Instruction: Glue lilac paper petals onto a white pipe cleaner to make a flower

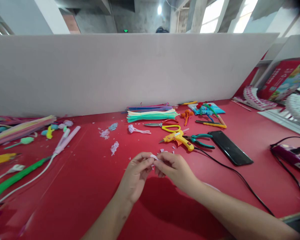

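Close together over the red table, my left hand (139, 171) and my right hand (177, 170) both pinch a short pale lilac piece, which looks like pipe cleaner (154, 156). Its lower part is hidden by the fingers. Just beyond my right hand lies a yellow hot glue gun (178, 139), beside teal-handled pliers (202, 140). Yellow-handled scissors (165, 126) rest behind the glue gun. Farther off is a lilac pipe cleaner shape (138, 129) with a rounded head and thin stems. Lilac fuzz clippings (114, 147) are scattered to the left.
Bundled pipe cleaners (151, 115) lie by the white partition (130, 70). A black phone (230, 147) and a purple power strip (293, 156) are on the right, with the glue gun's cord between. On the left sit a pink corded tool (67, 140) and a green stick (18, 180).
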The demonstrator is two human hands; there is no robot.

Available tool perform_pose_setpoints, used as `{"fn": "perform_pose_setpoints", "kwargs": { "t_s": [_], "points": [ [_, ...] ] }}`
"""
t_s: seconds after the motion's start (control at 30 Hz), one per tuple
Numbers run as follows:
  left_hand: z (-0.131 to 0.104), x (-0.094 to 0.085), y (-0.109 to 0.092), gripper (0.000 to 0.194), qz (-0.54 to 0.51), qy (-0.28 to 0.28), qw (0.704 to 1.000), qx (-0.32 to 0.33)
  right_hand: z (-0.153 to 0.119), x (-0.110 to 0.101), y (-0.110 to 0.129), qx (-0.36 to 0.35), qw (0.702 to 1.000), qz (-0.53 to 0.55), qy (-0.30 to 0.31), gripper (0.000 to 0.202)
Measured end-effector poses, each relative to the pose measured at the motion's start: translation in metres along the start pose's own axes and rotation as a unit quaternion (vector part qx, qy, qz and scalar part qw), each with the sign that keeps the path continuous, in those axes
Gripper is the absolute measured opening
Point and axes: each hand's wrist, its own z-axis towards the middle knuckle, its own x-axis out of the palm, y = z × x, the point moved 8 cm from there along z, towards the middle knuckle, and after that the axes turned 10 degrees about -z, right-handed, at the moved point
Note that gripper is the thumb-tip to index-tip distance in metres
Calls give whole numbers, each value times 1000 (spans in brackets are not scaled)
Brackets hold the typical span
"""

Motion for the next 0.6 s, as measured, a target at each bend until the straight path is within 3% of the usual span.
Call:
{"fn": "perform_pose_setpoints", "kwargs": {
  "t_s": [0.17, 0.33, 0.47, 0.6],
  "points": [
    [0, 0, -12, 4, 108, 21, 994, 8, 0, 1, -3, 31, 998, 13, 53, 26],
    [-3, 13, -32, 10, 294, 72, 950, 79, 2, 1, -7, 65, 993, -36, 92, 28],
    [0, 2, -29, 14, 257, 14, 963, 76, 6, -13, 1, 11, 992, -128, -5, 13],
    [1, -6, -18, 18, 194, -30, 978, 77, 1, -19, 14, -77, 953, -280, -85, 10]
  ]
}}
